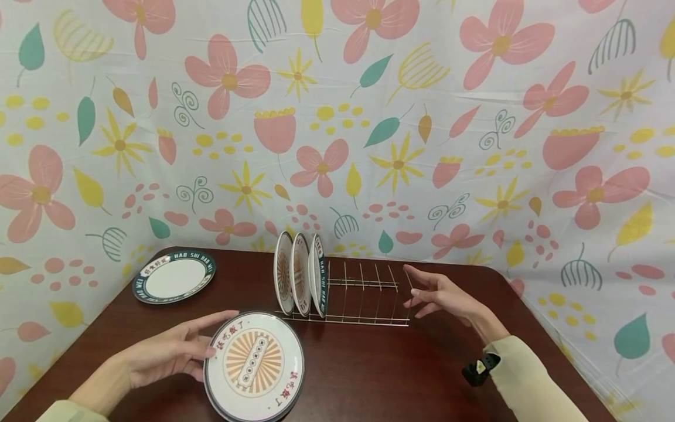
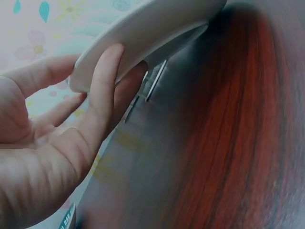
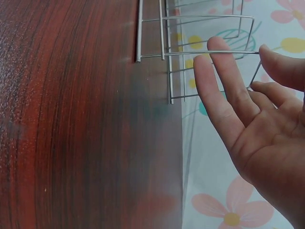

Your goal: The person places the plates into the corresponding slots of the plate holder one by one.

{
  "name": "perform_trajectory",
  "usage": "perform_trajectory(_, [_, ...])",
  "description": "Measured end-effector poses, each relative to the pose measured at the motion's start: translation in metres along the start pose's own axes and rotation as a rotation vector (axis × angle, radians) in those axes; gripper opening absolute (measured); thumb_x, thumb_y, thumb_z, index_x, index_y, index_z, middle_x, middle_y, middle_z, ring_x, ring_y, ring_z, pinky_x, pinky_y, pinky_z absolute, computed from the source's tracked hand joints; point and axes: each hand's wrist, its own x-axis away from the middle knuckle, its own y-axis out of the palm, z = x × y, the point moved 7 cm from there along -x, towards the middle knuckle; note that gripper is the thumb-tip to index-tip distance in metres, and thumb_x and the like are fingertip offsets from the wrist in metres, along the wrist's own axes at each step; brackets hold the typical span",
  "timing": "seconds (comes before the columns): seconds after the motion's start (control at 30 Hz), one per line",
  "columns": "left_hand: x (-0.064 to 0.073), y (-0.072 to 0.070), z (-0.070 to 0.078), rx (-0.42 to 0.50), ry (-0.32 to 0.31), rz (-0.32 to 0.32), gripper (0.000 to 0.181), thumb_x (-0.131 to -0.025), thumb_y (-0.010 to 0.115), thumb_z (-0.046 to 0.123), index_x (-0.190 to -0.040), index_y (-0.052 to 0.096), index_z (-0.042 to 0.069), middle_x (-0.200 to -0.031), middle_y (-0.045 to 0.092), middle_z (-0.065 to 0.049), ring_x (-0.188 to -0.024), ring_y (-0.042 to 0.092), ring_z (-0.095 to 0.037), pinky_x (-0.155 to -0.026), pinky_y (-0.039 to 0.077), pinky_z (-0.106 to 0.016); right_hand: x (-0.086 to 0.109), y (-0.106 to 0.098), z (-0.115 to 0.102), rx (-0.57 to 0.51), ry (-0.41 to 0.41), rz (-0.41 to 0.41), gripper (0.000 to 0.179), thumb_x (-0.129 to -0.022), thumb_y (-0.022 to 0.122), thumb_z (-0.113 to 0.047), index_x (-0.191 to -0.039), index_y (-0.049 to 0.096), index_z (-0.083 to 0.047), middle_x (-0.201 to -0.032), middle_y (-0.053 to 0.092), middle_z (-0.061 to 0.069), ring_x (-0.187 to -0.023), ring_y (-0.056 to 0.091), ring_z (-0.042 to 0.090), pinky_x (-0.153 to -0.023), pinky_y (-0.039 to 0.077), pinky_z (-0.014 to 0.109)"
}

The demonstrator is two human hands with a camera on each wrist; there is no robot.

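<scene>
Seen from the head, your left hand [image 1: 169, 351] pinches the rim of a sunburst-print plate [image 1: 253, 366], tilted before the left end of a wire plate rack [image 1: 369, 322]; your right hand [image 1: 445, 296] holds the rack's far right wire. Three upright plates [image 1: 299, 275] fill its left slots, and a teal-rimmed plate [image 1: 174, 278] lies at the table's [image 1: 379, 375] back left. In the left wrist view, your plate's pale underside is off the tabletop. In the right, your thumb meets the wire, two fingers outstretched.
</scene>
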Motion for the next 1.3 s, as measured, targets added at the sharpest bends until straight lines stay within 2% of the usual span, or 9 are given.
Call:
perform_trajectory(0.17, [-0.002,0.014,0.005,-0.016,0.061,-0.066,0.075,-0.106,0.044,-0.01,-0.17,0.014,0.015,-0.146,0.051,-0.033,-0.122,0.063,-0.041,-0.099,0.054,-0.06,-0.001,0.0,0.002,-0.001,0.005,0.001,0.074,-0.11,0.055,-0.011,-0.168,0.011,-0.001,-0.174,0.008,0.019,-0.117,0.066,0.045,-0.086,0.061,0.054])
perform_trajectory(0.3, [-0.004,0.025,0.009,-0.053,0.095,-0.075,0.075,-0.105,0.047,-0.011,-0.169,0.018,0.014,-0.148,0.051,-0.032,-0.129,0.059,-0.042,-0.101,0.051,-0.063,-0.001,0.0,0.002,0.001,0.004,0.002,0.074,-0.11,0.057,-0.012,-0.168,0.012,-0.002,-0.174,0.01,0.019,-0.117,0.067,0.045,-0.085,0.062,0.054])
perform_trajectory(0.6, [-0.013,0.049,0.021,-0.145,0.136,-0.004,0.081,-0.098,0.062,-0.011,-0.167,0.029,0.014,-0.138,0.058,-0.031,-0.118,0.066,-0.032,-0.101,0.055,-0.048,-0.001,-0.001,0.003,-0.001,-0.004,-0.001,0.074,-0.11,0.057,-0.013,-0.168,0.012,-0.002,-0.174,0.009,0.019,-0.116,0.068,0.043,-0.085,0.062,0.053])
perform_trajectory(0.73, [-0.017,0.061,0.025,-0.176,0.161,0.026,0.08,-0.097,0.064,-0.01,-0.166,0.033,0.015,-0.132,0.061,-0.03,-0.112,0.069,-0.033,-0.1,0.056,-0.043,-0.001,-0.001,0.004,-0.002,-0.008,-0.003,0.074,-0.11,0.057,-0.012,-0.168,0.012,-0.002,-0.174,0.008,0.02,-0.117,0.066,0.046,-0.084,0.062,0.053])
perform_trajectory(1.0, [-0.024,0.084,0.031,-0.248,0.213,0.071,0.081,-0.096,0.067,-0.008,-0.166,0.034,0.015,-0.123,0.064,-0.028,-0.109,0.068,-0.041,-0.099,0.053,-0.044,0.0,-0.001,0.002,-0.003,-0.001,0.0,0.076,-0.11,0.058,-0.014,-0.168,0.009,-0.001,-0.174,0.006,0.021,-0.115,0.069,0.04,-0.084,0.062,0.052])
perform_trajectory(1.17, [-0.033,0.098,0.034,-0.241,0.249,0.066,0.082,-0.095,0.068,-0.008,-0.166,0.034,0.014,-0.12,0.064,-0.03,-0.108,0.068,-0.038,-0.094,0.058,-0.045,0.001,-0.001,0.002,-0.005,0.003,0.006,0.077,-0.11,0.058,-0.016,-0.168,0.01,-0.002,-0.174,0.008,0.02,-0.117,0.067,0.045,-0.085,0.062,0.053])
perform_trajectory(1.3, [-0.04,0.106,0.036,-0.235,0.27,0.071,0.083,-0.094,0.069,-0.008,-0.166,0.034,0.013,-0.122,0.064,-0.031,-0.109,0.068,-0.034,-0.092,0.059,-0.044,0.001,0.0,0.0,-0.003,-0.007,0.004,0.075,-0.11,0.056,-0.014,-0.168,0.01,-0.002,-0.174,0.008,0.021,-0.115,0.068,0.041,-0.085,0.062,0.054])
